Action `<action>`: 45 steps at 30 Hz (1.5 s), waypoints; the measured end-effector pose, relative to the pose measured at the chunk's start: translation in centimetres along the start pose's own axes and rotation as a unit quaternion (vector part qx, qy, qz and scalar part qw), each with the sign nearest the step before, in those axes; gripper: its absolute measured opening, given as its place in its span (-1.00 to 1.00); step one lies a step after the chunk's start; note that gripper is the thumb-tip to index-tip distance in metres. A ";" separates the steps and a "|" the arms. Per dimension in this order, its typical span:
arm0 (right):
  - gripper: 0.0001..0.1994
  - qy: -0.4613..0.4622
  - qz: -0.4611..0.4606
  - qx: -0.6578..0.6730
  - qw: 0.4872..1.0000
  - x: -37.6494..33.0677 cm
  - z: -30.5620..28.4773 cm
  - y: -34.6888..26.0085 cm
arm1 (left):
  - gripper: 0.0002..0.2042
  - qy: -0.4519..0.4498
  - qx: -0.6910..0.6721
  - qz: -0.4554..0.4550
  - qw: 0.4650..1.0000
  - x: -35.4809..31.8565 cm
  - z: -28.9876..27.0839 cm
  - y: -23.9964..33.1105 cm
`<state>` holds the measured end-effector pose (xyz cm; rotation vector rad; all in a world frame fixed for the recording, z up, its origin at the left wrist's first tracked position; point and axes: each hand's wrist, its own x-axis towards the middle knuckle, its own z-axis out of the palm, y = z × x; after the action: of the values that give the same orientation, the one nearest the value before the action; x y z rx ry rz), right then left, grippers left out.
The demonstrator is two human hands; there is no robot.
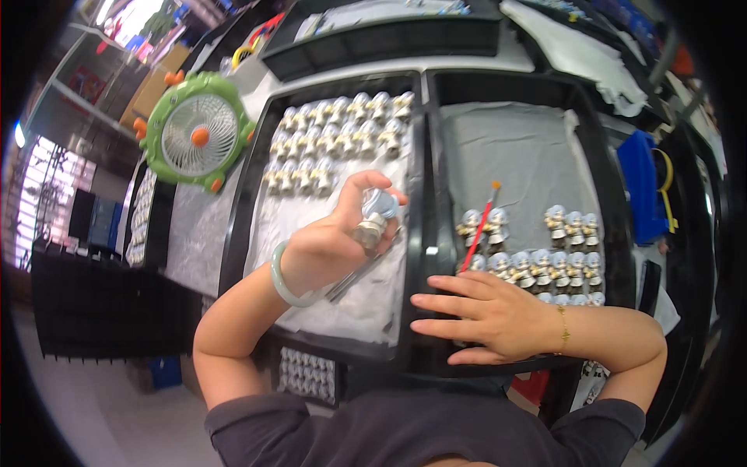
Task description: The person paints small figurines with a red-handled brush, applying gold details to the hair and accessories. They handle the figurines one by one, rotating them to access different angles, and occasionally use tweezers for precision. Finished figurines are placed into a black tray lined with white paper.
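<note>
Left hand (331, 245) grip pinching figurine (375, 218); right hand (490, 315) spread flat, empty.

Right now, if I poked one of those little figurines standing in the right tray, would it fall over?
Probably, yes. Each little figurine looks tall over a small base, so it may tip easily. They stand packed in rows, so one might knock its neighbours. The cloth lining the right tray looks soft, so it would likely slide little. The left hand holds one between its fingertips, hinting it is light.

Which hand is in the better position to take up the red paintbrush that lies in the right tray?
Probably the right hand. It rests open on the right tray's near rim, beside the paintbrush. The left hand is over the left tray and already holds a small figurine.
</note>
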<state>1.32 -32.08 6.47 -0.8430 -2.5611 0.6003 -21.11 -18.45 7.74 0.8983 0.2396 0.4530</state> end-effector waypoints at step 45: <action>-0.42 -0.060 0.001 -0.034 0.998 0.1 1.0 2.0 | -0.34 0.239 0.746 0.110 0.611 0.8 -11.6 1.7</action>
<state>1.69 -30.77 4.63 -0.8570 -2.7035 0.5833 -25.36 -9.05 2.06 2.4924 1.1202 0.7003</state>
